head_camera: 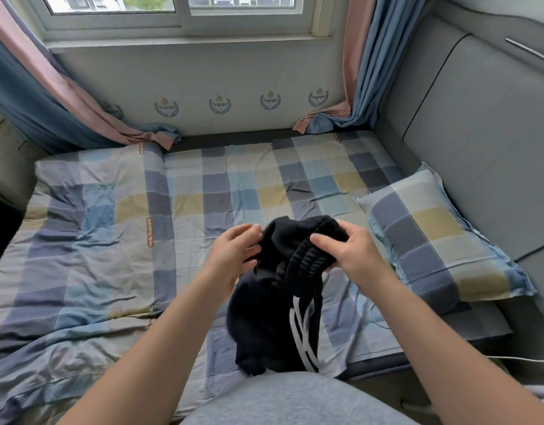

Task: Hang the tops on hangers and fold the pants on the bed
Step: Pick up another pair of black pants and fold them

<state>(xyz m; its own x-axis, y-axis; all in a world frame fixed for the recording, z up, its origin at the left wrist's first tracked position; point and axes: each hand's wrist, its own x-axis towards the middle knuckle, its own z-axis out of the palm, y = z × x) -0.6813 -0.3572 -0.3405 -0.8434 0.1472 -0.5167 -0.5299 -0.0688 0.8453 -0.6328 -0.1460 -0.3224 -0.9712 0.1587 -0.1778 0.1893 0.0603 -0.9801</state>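
1. Work surface. The bed (249, 179) carries a checked cover with creases on its left half. A pillow (433, 234) in the same check lies at the right edge. The flat stretch between the two is the best place to lay the garment out.

2. Workpiece. The black pants (264, 317) are held bunched above the near edge of the bed. The lower part hangs toward the person's lap and is not spread. No top or hanger is in view.

3. Hands. The right hand (353, 253) grips the gathered cloth, fingers (323, 240) clamped on it. The left hand (231, 256) meets the cloth at its left side with thumb and fingers only slightly bent. Whether it pinches the cloth or merely touches it cannot be told.

4. Reference features. The ribbed waistband (304, 259) runs under the right hand. White stripes (301, 332) mark one leg seam.

5. Procedure, as judged.
- Take the waistband at both ends, one hand per end.
- Shake the legs free so they hang straight.
- Lay the pants flat on the middle of the bed.
- Match leg to leg along the stripes before folding.

6. Caution. Folding from the bunched state is likely to trap twists in the legs.
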